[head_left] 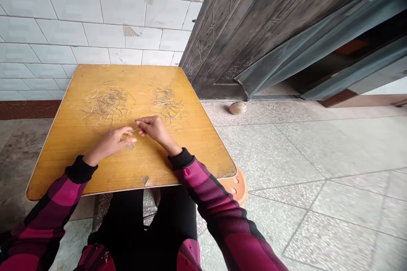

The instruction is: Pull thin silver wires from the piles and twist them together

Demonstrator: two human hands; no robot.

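Over the middle of the wooden table, my right hand pinches a thin piece of wire between thumb and fingertips. The wire's other end reaches toward my left hand, whose thumb and fingers are spread apart around it; whether they touch it is too small to make out. Beyond my left hand lies a loose, tangled pile of thin wires, some dark and some shiny. A smaller pile of similar wires is just beyond my right hand. A few single wires lie between and around the piles.
A white tiled wall borders the table's far edge. To the right are a dark carved door and a hanging grey-green curtain. A round object sits on the floor. An orange stool shows under the table's right corner.
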